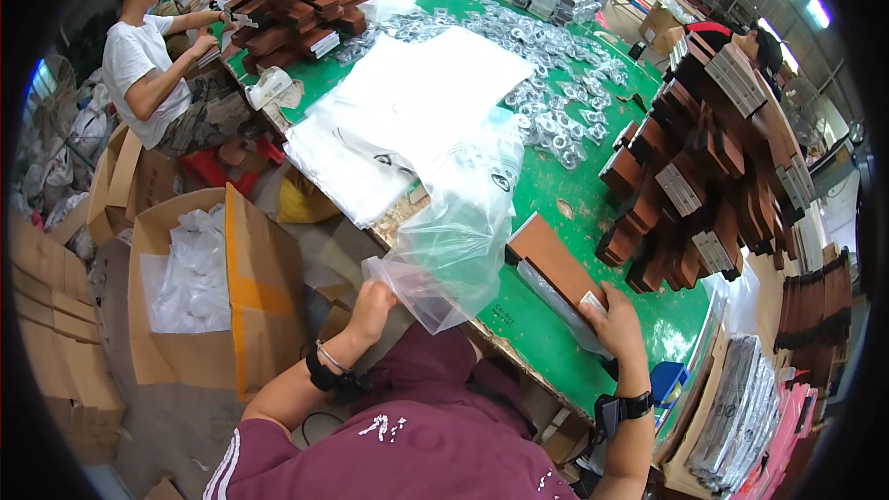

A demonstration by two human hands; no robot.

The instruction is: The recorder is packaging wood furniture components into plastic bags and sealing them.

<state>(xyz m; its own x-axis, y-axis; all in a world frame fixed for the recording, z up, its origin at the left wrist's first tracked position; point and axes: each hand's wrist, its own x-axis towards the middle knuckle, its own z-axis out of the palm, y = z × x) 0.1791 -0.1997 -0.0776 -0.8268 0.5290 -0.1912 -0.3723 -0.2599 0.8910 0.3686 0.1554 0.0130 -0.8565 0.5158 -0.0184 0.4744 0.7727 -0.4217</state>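
My left hand [373,310] is closed on the edge of a clear plastic bag [454,245], which hangs loose over the near table edge. Its far end lies against a pile of white and clear plastic bags [435,83]. My right hand [613,322] grips the near end of a brown wood-coloured board [560,257] lying slantwise on the green table [546,199]. The thumb rests near a small white piece on the board. Along the board's left side runs a grey, shiny strip; whether it belongs to the board I cannot tell.
Brown boards with metal fittings are stacked at the right [704,176] and the far left [301,14]. Small clear packets [565,120] cover the table's middle. A cardboard box [264,287] stands at my left. A co-worker [153,65] sits beyond it; another person [764,46] is far right.
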